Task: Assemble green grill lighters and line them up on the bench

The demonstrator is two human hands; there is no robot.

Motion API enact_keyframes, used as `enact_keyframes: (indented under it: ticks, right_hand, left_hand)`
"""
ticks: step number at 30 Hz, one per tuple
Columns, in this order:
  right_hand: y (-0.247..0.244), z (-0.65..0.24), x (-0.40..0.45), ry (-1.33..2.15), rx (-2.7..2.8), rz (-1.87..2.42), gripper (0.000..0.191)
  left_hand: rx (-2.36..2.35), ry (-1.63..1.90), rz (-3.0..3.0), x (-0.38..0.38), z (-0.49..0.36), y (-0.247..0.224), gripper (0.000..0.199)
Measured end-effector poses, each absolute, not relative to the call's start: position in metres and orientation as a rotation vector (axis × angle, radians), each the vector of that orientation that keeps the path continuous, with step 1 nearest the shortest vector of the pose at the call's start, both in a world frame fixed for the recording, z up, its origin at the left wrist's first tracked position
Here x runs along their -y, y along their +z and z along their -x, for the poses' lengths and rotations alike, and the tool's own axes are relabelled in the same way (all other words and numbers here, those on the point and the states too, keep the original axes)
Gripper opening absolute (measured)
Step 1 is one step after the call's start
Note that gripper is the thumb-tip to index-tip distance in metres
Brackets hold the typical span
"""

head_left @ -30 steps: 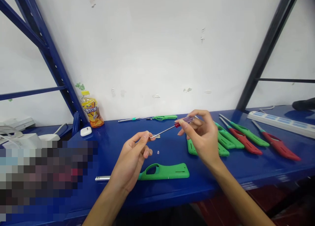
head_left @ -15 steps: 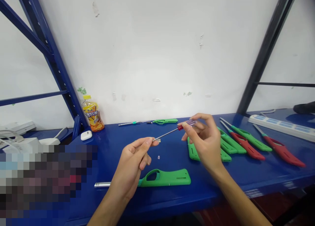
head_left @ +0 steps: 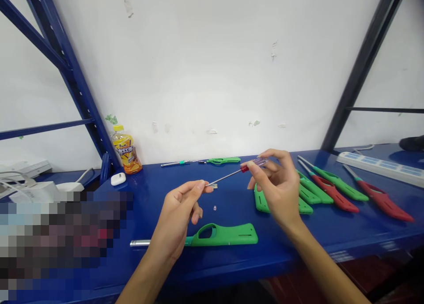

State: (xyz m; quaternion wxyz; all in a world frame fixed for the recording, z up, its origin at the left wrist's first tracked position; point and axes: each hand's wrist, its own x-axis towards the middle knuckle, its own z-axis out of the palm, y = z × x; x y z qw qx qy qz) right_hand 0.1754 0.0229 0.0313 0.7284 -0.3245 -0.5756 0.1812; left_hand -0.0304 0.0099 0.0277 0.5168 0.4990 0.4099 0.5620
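Note:
A screwdriver (head_left: 228,176) with a thin metal shaft and a red and clear handle slants between my two hands. My right hand (head_left: 280,187) grips its handle between thumb and fingers. The thumb and forefinger of my left hand (head_left: 180,209) pinch at the shaft's tip; whether a small part sits there too is hidden. Below, a green gas lighter (head_left: 232,234) lies on the blue table (head_left: 218,268), its metal tube partly behind my left wrist. A tiny light-coloured piece (head_left: 215,208) and a small metal part (head_left: 214,186) lie near my left fingers.
An opened green lighter (head_left: 223,160) lies by the wall, its tube apart. Several green lighters (head_left: 314,193) and red lighters (head_left: 380,200) lie at right, before a white power strip (head_left: 380,167). At left are a drink bottle (head_left: 126,152) and a white case (head_left: 118,179).
The view has shifted slightly. Both hands keep the same hold on the screwdriver, and the lighters have not moved on the table.

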Motion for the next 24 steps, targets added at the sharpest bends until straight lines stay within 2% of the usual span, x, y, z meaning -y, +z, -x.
enact_keyframes:
  ticks: [24]
  right_hand:
    - [0.0328,-0.1742,-0.0242,0.413,1.264,0.680,0.031]
  left_hand:
    - [-0.969,1.370,-1.152,-0.0071,0.0282,0.0310,0.037]
